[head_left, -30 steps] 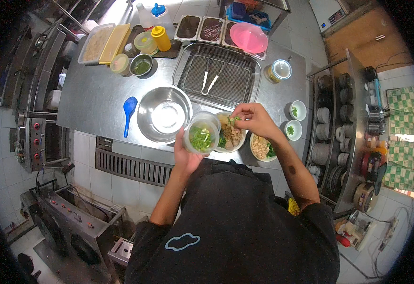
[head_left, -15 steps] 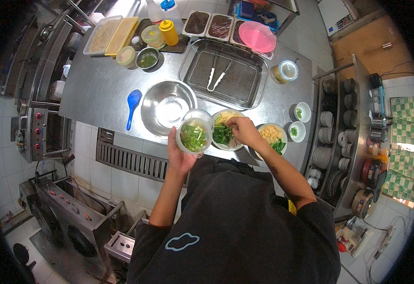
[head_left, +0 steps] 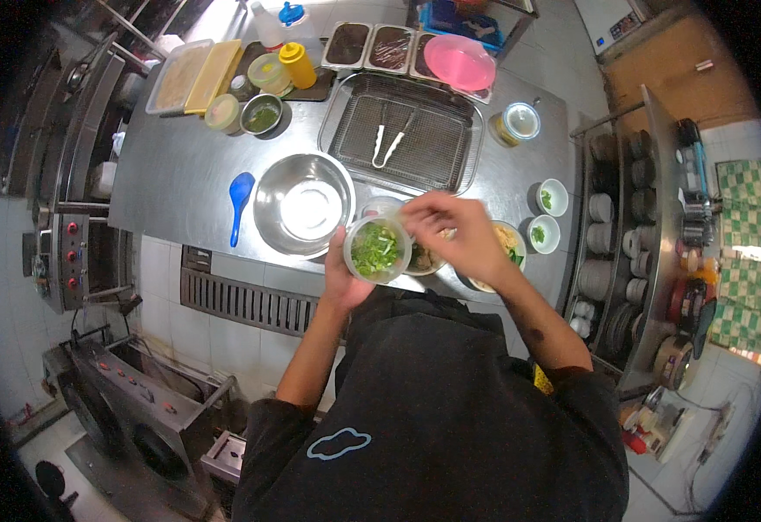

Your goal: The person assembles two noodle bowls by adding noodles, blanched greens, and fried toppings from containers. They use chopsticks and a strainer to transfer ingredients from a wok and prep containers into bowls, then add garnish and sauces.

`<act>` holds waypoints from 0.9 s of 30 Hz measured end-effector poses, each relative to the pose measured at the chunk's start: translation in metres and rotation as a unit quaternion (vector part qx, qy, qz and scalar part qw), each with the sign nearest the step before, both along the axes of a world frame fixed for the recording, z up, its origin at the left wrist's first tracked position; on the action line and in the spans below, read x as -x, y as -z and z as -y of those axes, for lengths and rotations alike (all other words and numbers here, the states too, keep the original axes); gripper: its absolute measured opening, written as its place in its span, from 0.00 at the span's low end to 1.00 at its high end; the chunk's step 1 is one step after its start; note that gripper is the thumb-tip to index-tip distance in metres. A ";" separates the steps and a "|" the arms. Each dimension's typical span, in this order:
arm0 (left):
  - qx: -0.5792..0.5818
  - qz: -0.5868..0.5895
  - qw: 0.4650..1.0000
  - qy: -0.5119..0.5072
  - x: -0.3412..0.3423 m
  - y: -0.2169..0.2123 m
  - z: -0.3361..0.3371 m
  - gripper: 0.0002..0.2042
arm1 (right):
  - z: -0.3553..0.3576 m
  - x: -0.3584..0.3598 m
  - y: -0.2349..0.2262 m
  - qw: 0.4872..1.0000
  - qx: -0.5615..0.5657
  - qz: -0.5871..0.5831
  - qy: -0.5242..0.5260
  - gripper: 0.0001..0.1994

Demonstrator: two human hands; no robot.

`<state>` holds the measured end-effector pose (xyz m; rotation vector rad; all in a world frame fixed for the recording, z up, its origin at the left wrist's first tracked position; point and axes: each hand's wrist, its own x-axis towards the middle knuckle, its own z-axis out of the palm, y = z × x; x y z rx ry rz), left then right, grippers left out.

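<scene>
My left hand [head_left: 342,278] is closed around a clear plastic tub of chopped green onions [head_left: 377,251], tilted so its contents face up toward me. Close to the tub's right rim is my right hand [head_left: 460,233], its fingers smeared by motion, so what they hold is unclear. Beneath that hand sits a bowl of food [head_left: 427,263], mostly covered by hand and tub. A second bowl [head_left: 511,241], with pale yellow pieces and green leaves, stands to its right, partly behind my wrist. A wide steel mixing bowl [head_left: 267,204] lies to the left.
Left of the mixing bowl lies a blue spoon [head_left: 239,198]. White-handled tongs [head_left: 379,152] rest in a mesh tray [head_left: 337,117]. Two small white bowls [head_left: 544,235] with green herbs stand right. Sauce bottles, tubs and a pink bowl [head_left: 459,61] line the back.
My right hand has lifted from the food bowl and moved left toward the tub. My left hand has shifted the tub slightly right, overlapping the bowl more.
</scene>
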<state>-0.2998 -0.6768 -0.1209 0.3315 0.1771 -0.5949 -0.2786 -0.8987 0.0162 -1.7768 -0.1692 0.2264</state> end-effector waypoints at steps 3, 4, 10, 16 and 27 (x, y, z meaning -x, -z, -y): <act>0.012 -0.037 0.998 0.038 -0.007 -0.005 0.019 0.29 | -0.017 0.007 0.013 0.946 0.242 0.186 -0.108 0.13; 0.010 -0.052 0.998 0.046 -0.010 -0.001 0.025 0.26 | -0.022 0.012 0.023 0.934 0.295 0.170 -0.106 0.14; -0.078 -0.065 0.990 0.103 -0.015 0.001 0.046 0.29 | -0.021 0.016 0.048 0.890 0.429 0.093 -0.124 0.14; -0.087 -0.058 0.988 0.115 -0.012 0.005 0.056 0.30 | -0.006 0.012 0.058 0.923 0.363 0.067 -0.111 0.10; -0.098 -0.053 0.990 0.084 -0.015 0.006 0.073 0.32 | 0.005 0.006 0.072 0.940 0.323 0.034 -0.102 0.13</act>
